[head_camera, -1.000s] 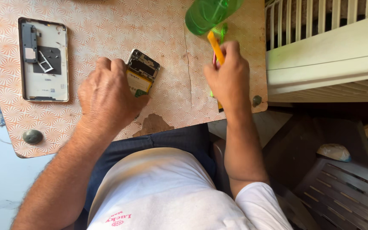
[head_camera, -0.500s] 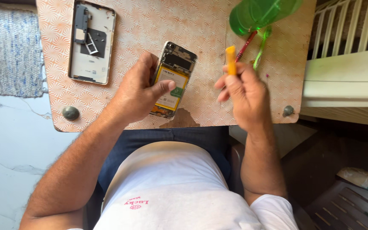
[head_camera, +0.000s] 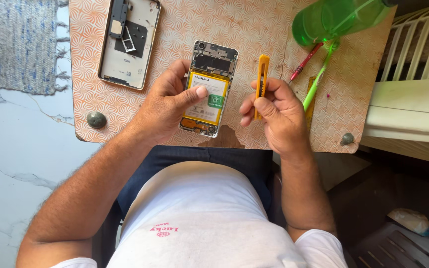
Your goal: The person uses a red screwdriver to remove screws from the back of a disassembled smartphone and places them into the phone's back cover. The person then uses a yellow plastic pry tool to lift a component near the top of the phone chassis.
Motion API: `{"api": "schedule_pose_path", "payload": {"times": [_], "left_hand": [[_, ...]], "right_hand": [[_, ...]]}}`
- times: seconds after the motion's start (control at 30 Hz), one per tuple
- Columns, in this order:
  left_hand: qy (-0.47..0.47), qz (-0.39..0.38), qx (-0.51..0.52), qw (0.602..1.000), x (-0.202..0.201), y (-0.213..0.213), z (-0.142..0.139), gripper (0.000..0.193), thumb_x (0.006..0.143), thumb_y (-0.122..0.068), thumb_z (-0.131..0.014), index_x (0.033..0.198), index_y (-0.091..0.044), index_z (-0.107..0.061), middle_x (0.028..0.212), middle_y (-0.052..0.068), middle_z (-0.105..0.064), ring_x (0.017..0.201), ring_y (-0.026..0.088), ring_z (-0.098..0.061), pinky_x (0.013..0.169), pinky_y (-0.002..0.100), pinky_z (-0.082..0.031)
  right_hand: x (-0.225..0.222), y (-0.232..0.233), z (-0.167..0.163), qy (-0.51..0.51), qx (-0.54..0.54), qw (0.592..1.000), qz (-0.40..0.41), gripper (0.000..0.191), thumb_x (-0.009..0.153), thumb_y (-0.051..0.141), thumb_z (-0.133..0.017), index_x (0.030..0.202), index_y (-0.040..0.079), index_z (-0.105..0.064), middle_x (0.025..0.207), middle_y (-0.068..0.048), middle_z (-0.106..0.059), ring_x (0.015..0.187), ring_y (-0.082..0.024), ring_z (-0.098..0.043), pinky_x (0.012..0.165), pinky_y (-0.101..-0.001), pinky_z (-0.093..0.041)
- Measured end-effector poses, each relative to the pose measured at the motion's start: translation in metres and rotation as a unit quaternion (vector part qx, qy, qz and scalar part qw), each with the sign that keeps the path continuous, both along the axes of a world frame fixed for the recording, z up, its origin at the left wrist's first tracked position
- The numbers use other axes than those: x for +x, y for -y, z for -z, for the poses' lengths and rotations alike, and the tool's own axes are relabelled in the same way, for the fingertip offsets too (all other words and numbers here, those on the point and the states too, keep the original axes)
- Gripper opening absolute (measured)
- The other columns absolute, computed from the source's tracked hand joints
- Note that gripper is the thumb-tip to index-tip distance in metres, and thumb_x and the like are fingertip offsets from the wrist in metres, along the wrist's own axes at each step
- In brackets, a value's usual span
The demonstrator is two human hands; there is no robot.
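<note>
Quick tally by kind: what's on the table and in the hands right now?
Opened phone bodies, in the left hand: 1
Detached phone back covers: 1
Yellow utility knives, in the right hand: 1
Green plastic bottles: 1
Green toothbrushes: 1
Red pens or drivers: 1
Total: 6

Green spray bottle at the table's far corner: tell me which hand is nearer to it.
Right. The right hand, holding a yellow utility knife, sits just below the green spray bottle. The left hand is farther left, holding the opened phone.
</note>
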State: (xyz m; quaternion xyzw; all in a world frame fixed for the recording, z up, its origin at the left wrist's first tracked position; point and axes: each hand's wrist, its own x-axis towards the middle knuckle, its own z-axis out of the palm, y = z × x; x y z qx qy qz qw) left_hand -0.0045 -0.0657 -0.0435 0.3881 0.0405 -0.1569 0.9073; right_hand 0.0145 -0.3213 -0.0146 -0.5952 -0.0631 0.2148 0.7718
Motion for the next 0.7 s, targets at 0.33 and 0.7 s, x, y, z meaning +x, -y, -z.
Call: {"api": "schedule_pose_path", "payload": {"times": [0.33,0.7], "left_hand": [[0.013,0.032,0.006,0.999,0.009,-0.003,0.002,0.042,0.101,-0.01,-0.067,0.139,0.0,-0.05,0.123,0.012,-0.069,0.116,0.017,-0.067,0.107,0.038,-0.056],[0.027,0.054,-0.03,0.998,0.008,-0.006,0.009,0.038,0.1,-0.01,-0.067,0.133,0.0,-0.051,0.119,0.012,-0.068,0.112,0.017,-0.067,0.101,0.038,-0.058]], "right_hand": [[0.004,-0.005,0.003,-0.015,0.066,0.997,0.031,0.021,0.111,0.017,-0.065,0.126,0.003,-0.063,0.088,-0.006,-0.062,0.07,-0.011,-0.049,0.067,-0.0261,-0.046],[0.005,-0.007,0.025,0.084,0.004,0.994,0.067,0.032,0.103,0.032,-0.074,0.109,0.002,-0.064,0.08,-0.003,-0.058,0.064,-0.009,-0.045,0.06,-0.0249,-0.038]]}}
